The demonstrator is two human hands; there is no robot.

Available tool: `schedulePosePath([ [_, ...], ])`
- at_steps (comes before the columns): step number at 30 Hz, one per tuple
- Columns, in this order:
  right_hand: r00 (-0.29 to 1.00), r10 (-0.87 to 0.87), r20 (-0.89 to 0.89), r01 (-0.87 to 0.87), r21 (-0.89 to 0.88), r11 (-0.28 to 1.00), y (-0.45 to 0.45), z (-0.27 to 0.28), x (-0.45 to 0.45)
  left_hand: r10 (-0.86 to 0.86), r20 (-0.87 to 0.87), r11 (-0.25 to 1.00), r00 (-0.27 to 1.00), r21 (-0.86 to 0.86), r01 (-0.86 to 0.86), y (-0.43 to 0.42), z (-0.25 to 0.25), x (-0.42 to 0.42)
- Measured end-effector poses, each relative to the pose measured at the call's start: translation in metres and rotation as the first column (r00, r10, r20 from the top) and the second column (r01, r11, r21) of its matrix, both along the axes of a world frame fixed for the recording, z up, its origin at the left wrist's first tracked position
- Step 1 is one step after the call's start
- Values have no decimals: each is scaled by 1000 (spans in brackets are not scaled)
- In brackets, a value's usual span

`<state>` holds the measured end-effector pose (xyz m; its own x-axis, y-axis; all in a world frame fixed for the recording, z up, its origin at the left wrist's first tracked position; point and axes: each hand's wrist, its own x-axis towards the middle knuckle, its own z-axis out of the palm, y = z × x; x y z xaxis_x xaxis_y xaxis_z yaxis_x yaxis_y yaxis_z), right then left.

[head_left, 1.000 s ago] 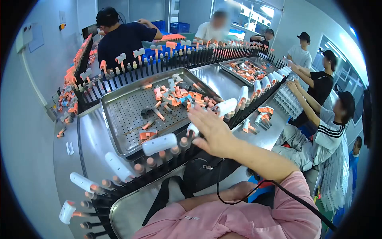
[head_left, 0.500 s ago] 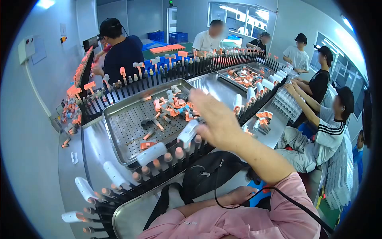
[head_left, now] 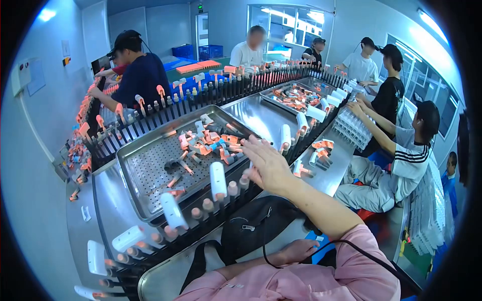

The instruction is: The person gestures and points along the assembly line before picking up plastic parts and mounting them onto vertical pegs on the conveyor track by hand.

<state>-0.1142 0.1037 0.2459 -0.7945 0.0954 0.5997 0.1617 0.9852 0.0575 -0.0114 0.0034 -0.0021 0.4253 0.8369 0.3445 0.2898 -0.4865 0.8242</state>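
My right hand (head_left: pixel 268 165) is raised over the near row of black pegs (head_left: pixel 232 189), palm down, with fingers stretched and thumb apart. A sliver of something pale shows beside its thumb; the rest is hidden. Left of it, a white curved part (head_left: pixel 218 179) stands on a peg, and another white part (head_left: pixel 173 210) leans further left. Behind is a perforated metal tray (head_left: pixel 145 170) with a heap of orange, grey and blue pieces (head_left: pixel 211 143). My left hand (head_left: pixel 301 249) lies low near my lap, fingers curled round something small and unclear.
A black bag (head_left: pixel 256 228) lies below the pegs. A second tray (head_left: pixel 296 95) of pieces sits further back. A person in a striped-sleeve shirt (head_left: pixel 409 160) sits at the right, hands at a rack of clear parts (head_left: pixel 351 128). Other people stand around the line.
The white part near my right thumb is now further left and more upright. The view has shifted, and the other near-row parts have changed position and tilt. My right hand stays raised above the pegs.
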Motion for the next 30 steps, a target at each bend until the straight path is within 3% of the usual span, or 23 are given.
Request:
schedulePosePath([
  [3, 995, 98, 15, -97, -78, 992, -9, 18, 5, -12, -37, 999, 999, -34, 11, 3, 10, -5],
  [4, 992, 106, -72, -105, 13, 994, -13, 33, 5, -32, -53, 998, 998, -61, 29, 0, 12, -6],
  [7, 960, 67, -271, -75, -20, 997, 6, 49, 19, -21, 20, 1000, 1000, -16, 21, -1, 8, -6],
  [8, 966, -27, -259, 14, -50, 999, 15, 31, 18, -25, 22, 999, 999, -27, 26, -1, 8, -6],
  [9, 989, -151, 10, 151, -129, 980, 20, 7, 16, -28, 23, 999, 999, -36, 29, -1, 10, -6],
  [11, 996, -55, 69, 60, -83, 995, 17, 1, 17, -30, 13, 998, 999, -53, 31, -2, 11, -7],
  [14, 998, 46, 38, -40, -155, 987, 2, 39, 20, -26, -5, 996, 1000, -89, 26, -5, 14, -7],
  [17, 963, 43, -266, -53, -33, 998, 31, 55, 31, -57, -28, 991, 998, -123, 53, -3, 19, -9],
  [18, 959, -32, -282, 20, -47, 999, 41, 44, 30, -65, -33, 990, 997, -127, 60, -1, 17, -8],
  [19, 978, -158, -138, 153, -53, 987, 54, 16, 26, -71, -38, 989, 997, -131, 65, 1, 15, -7],
  [22, 996, -82, 31, 85, -110, 990, 46, 2, 23, -36, 6, 993, 999, -110, 37, -1, 16, -7],
  [23, 996, 16, 84, 2, -207, 978, 43, 10, 21, -29, 3, 995, 1000, -99, 29, 3, 17, -9],
  [25, 999, 13, -42, -14, -27, 1000, 34, 33, 20, -35, 0, 994, 999, -105, 35, -3, 20, -10],
  [28, 941, -81, -329, 110, 70, 992, 64, 47, 21, -25, -12, 997, 1000, -79, 24, -2, 15, -9],
  [30, 962, -225, -154, 230, 16, 973, 68, 6, 19, -26, 5, 996, 1000, -81, 27, -3, 15, -8],
])
